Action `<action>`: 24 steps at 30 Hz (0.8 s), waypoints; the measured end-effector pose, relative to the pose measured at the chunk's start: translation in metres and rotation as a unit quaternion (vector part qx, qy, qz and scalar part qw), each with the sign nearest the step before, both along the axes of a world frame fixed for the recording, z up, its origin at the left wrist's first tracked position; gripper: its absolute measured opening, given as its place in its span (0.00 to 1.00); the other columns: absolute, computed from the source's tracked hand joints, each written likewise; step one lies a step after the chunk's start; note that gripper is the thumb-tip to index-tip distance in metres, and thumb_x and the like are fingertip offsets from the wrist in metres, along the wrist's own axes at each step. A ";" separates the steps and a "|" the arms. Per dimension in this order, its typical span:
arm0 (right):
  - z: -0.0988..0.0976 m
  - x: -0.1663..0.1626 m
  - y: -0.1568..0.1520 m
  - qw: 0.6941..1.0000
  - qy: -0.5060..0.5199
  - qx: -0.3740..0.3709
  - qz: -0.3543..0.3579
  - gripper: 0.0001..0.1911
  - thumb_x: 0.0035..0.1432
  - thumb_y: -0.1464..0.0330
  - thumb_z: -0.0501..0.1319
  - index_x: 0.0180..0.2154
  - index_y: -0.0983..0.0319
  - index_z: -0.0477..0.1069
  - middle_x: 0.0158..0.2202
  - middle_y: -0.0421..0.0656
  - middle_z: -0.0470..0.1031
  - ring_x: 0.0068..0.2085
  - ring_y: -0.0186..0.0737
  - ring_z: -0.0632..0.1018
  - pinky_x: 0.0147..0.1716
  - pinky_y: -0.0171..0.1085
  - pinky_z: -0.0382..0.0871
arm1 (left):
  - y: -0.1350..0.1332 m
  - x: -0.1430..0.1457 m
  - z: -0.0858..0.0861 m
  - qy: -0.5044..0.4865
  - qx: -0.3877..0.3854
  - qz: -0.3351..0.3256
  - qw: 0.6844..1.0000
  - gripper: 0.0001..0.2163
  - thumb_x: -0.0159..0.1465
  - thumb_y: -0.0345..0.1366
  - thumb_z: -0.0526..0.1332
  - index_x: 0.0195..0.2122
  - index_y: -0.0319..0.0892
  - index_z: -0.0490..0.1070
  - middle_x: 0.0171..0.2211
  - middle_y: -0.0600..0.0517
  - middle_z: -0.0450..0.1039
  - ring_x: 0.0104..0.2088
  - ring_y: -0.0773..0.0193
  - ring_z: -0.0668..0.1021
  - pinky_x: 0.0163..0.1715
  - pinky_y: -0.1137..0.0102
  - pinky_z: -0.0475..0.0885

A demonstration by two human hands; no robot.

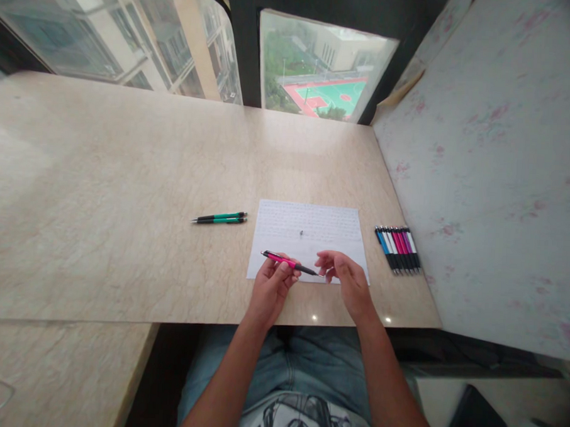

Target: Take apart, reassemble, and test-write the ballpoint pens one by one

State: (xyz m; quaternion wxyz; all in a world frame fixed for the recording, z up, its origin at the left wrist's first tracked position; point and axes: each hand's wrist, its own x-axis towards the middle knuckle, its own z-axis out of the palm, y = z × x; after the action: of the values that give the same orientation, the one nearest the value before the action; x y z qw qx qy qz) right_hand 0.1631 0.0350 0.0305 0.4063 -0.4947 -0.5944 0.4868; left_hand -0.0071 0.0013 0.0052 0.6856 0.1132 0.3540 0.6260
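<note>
My left hand [273, 287] is closed around a pink and black pen [287, 261], with the thumb pressed on its barrel. The pen lies nearly level, its clip end up to the left and its pointed end toward my right hand [349, 278]. The fingers of that right hand are loosely bent and apart, close to the pen's tip; whether they touch it I cannot tell. Beneath both hands lies a sheet of paper [308, 221] with lines of handwriting on its upper half. A small dark object [301, 233] rests on the sheet, too small to make out.
Two green and black pens [219, 218] lie left of the paper. To the right, several pens [397, 250] in blue, white, pink and purple form a row beside the flowered wall [485, 172]. Windows [326, 67] stand behind the stone-patterned tabletop [139, 188].
</note>
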 end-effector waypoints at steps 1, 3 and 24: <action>-0.003 0.000 0.008 0.999 -0.027 0.003 -0.031 0.20 0.68 0.57 0.49 0.44 0.62 0.74 0.35 0.46 0.78 0.31 0.39 0.77 0.27 0.36 0.70 | 0.000 0.000 0.000 -0.001 -0.001 0.001 1.000 0.10 0.57 0.36 0.70 0.37 0.40 0.73 0.34 0.51 0.78 0.30 0.71 0.78 0.33 0.77 0.73; -0.009 -0.006 0.025 0.989 -0.131 0.042 -0.059 0.15 0.63 0.60 0.57 0.43 0.62 0.75 0.35 0.46 0.79 0.32 0.39 0.77 0.31 0.38 0.71 | 0.001 0.001 0.000 0.000 -0.002 0.003 1.000 0.11 0.56 0.36 0.71 0.37 0.40 0.73 0.34 0.51 0.78 0.30 0.71 0.78 0.32 0.76 0.73; -0.006 0.013 -0.009 0.997 -0.035 0.016 -0.070 0.09 0.57 0.62 0.65 0.37 0.61 0.76 0.32 0.44 0.79 0.31 0.39 0.79 0.30 0.37 0.74 | 0.002 0.002 0.000 0.006 -0.012 0.022 1.000 0.12 0.55 0.36 0.72 0.38 0.41 0.73 0.35 0.51 0.79 0.31 0.70 0.79 0.32 0.76 0.74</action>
State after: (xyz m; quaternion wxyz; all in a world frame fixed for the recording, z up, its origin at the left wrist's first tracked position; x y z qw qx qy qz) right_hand 0.1760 0.0260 0.0241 0.4263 -0.5454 -0.5794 0.4302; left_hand -0.0050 0.0029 0.0054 0.6707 0.1012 0.3681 0.6359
